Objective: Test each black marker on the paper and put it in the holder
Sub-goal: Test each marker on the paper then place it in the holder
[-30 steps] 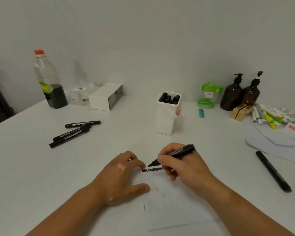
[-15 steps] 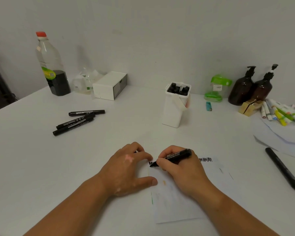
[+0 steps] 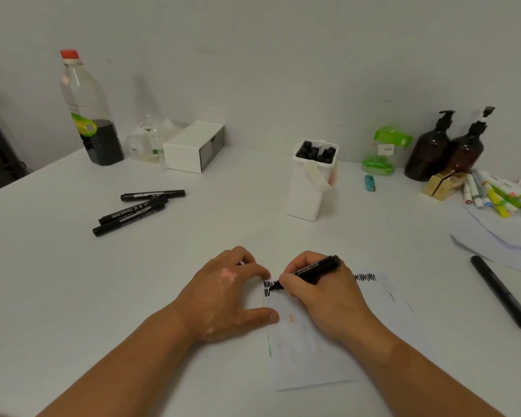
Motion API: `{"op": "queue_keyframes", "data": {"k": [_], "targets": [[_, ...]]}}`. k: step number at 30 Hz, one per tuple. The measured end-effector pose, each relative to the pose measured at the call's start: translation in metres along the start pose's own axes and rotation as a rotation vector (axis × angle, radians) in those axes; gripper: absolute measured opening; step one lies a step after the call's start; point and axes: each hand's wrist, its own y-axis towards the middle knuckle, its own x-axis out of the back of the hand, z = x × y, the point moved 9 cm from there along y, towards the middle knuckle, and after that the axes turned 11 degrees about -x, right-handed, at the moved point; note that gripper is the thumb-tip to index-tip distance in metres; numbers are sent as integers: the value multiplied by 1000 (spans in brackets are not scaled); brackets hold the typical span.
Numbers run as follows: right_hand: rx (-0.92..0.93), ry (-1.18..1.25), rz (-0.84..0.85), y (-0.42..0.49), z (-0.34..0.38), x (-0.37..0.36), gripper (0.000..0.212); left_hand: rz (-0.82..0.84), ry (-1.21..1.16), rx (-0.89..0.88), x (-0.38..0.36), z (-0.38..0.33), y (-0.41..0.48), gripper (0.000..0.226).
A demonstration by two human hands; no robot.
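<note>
Two hands at the paper (image 3: 313, 356) edge: right hand (image 3: 322, 296) pinching the marker (image 3: 316, 267), left hand (image 3: 226, 296) resting, grip unclear.

held marker (image 3: 313, 267): "Permanent Marker" | markers on table (image 3: 130, 213): "Permanent Marker" | bottle label (image 3: 85, 126): illegible

Right hand (image 3: 322, 299) pinches uncapped black marker (image 3: 316, 267), tip down on white sheet of paper (image 3: 319, 356) at its upper left corner, touching black zigzag scribble (image 3: 266, 288). Second zigzag (image 3: 365, 277) near the sheet's upper right. Left hand (image 3: 226, 293) rests beside the sheet, thumb on its left edge; a dark bit under the curled fingers, possibly a cap. White rectangular holder (image 3: 309, 188) beyond, dark marker ends showing. Three capped black markers (image 3: 136, 209) lie far left on white table (image 3: 73, 281).
</note>
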Motion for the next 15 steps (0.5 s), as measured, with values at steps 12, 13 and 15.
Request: {"op": "queue_keyframes", "data": {"k": [12,13,15], "targets": [[-33,143,-36,3,-8,7,14,25,2,8,1,-3,1,70],[-51,241,-25,3,-10,8,12,21,-11,5,1,-3,1,72],[-77,456,5,2,-12,11,10,-15,-70,7,5,-3,0,70]]}}
